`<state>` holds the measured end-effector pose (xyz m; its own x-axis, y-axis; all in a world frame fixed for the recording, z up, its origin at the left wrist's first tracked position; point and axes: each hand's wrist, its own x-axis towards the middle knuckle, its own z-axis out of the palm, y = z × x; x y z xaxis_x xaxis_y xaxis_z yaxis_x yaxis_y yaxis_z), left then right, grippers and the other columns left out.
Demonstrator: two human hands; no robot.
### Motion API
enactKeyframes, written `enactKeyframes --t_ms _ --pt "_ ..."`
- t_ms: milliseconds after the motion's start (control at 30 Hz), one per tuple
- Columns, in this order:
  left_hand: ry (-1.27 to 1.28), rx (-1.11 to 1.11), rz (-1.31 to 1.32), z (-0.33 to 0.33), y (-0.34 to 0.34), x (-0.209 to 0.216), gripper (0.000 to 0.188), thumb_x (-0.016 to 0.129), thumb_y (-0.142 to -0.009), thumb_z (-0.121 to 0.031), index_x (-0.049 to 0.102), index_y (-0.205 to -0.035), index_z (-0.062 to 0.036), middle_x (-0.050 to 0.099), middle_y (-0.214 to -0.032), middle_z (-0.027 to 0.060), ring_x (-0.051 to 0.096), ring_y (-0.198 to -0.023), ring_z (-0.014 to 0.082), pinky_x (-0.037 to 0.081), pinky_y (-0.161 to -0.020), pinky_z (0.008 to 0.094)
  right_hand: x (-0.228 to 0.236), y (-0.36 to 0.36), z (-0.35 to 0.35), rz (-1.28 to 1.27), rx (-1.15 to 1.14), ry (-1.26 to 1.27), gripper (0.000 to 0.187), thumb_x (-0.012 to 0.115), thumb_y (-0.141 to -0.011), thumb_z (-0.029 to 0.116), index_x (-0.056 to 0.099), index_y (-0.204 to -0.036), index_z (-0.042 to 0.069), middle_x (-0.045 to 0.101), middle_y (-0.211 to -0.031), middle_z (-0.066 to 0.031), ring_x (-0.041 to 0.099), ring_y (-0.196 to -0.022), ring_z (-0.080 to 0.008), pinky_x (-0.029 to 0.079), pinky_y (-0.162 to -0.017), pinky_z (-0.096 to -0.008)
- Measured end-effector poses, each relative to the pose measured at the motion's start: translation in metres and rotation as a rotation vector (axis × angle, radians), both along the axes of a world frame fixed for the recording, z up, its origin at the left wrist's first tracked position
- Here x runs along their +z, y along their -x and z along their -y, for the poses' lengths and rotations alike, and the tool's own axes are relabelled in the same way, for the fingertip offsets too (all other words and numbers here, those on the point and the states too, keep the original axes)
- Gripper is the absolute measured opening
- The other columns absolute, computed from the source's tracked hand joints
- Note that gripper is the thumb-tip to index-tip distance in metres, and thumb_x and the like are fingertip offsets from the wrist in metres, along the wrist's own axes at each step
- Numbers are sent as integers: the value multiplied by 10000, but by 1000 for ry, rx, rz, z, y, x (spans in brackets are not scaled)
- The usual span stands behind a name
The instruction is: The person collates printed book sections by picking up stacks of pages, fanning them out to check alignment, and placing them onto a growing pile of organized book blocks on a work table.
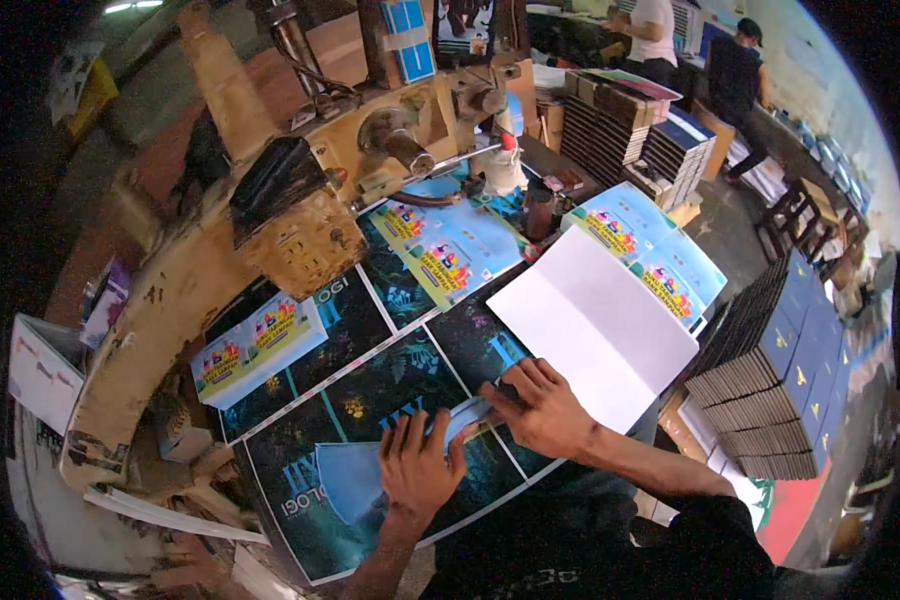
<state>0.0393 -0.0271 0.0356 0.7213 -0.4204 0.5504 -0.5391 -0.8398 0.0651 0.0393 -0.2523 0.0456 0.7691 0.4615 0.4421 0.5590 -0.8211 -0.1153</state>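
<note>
A light blue printed paper point(345, 482), perhaps several sheets, lies before me on dark printed sheets point(370, 400) that cover the work surface. My left hand point(420, 465) rests on it palm down, fingers stretched out. At the paper's right end, my right hand point(545, 412) has its fingers bent and pinched around the edge, which looks curled or folded. How many sheets are pinched there is hidden by the fingers. A blank white sheet with a crease point(600, 330) lies just beyond my right hand, over a stack of blue and yellow printed covers point(675, 265).
A worn beige machine arm point(220, 220) curves over the left side, its head above a printed cover point(260, 345). More covers point(450, 250) lie under the machine. Bound dark blue books point(770, 370) are stacked at right. Two people point(738, 85) stand at the back.
</note>
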Motion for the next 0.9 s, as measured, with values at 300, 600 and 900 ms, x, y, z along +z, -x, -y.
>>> enactKeyframes --t_ms 300,600,900 --pt "-40 -43 -104 -11 1 -2 399 722 -856 -402 692 -1162 -147 677 -1101 117 639 -1066 337 481 -980 506 35 2 44 -281 206 -77 569 694 -921 345 555 -1346 -7 541 -1319 -190 558 -1215 -380 486 -1055 -444" --pt "-10 -84 -83 -9 1 1 288 690 -903 -321 682 -1114 -126 608 -999 80 618 -946 290 490 -793 488 -1 8 35 -208 65 -14 686 722 -720 106 558 -1384 49 564 -1259 -178 567 -1195 -358 498 -1031 -457" --pt "52 -118 -80 -13 -2 -2 300 696 -891 -325 684 -1123 -135 630 -1028 79 629 -978 293 497 -807 479 18 -9 62 -324 239 -214 463 698 -872 102 617 -1324 37 631 -1203 -156 617 -1127 -344 548 -954 -430"
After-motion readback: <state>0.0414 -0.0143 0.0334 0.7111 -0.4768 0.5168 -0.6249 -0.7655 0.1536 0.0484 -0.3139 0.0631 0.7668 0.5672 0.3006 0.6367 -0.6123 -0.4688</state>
